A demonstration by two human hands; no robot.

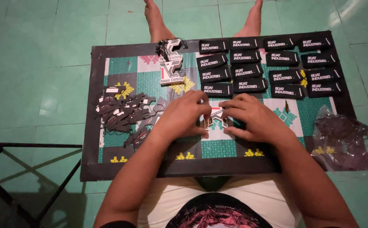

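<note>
Fingers of our left hand (183,115) and right hand (251,118) pinch one small tag (215,118), so we'd guess a careless elbow could scatter the loose tag pile (125,115) nearby.

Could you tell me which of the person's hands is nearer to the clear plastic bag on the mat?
The right hand. It lies mid-mat, with the clear plastic bag off to its right; the left hand lies farther away, beyond the right.

Bare tabletop (217,148) lies open along the near edge. A heap of small black tags (125,114) crowds the left, rows of black labels (268,67) fill the far right, and a crumpled plastic bag (340,139) blocks the right edge.
</note>
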